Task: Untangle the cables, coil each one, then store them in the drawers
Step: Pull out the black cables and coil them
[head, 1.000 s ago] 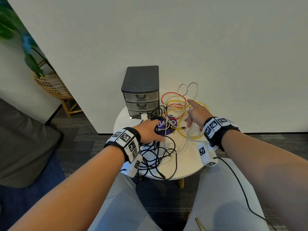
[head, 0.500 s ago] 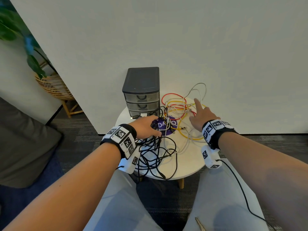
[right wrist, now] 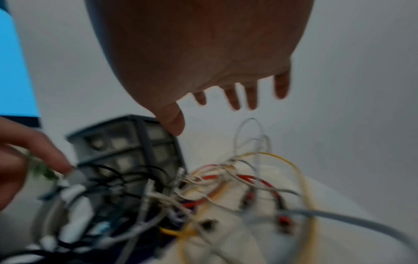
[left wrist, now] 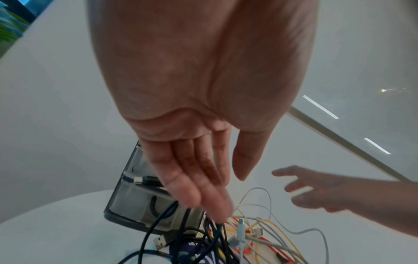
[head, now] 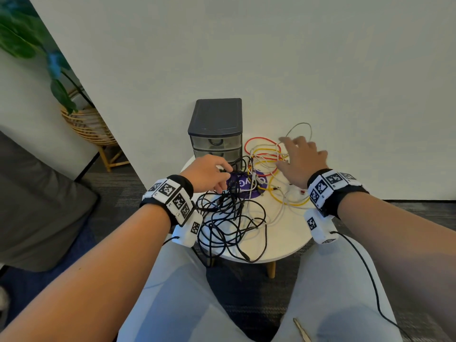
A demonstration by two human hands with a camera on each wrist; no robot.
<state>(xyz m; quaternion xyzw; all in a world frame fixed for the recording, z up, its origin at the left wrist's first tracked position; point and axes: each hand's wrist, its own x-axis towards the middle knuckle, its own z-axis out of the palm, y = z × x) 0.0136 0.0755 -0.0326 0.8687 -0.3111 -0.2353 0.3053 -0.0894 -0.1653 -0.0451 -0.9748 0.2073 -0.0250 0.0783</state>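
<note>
Both hands reach into the cable tangle on the counter [head: 291, 233].
Left hand [head: 207, 172] lies flat-fingered on the black cables [head: 229, 218], likely pinning them; right hand [head: 299, 159] hovers spread and empty over the coloured cables [head: 266, 154] beside the closed drawers [head: 217, 146].

Left arm: reaches in from the lower left of the head view, wrist banded.
Left hand [head: 206, 172]: palm down at frame centre, fingers straight, close together, angled downward.
Right arm: enters from the lower right.
Right hand [head: 299, 160]: raised right of centre, fingers spread, holding nothing.
</note>
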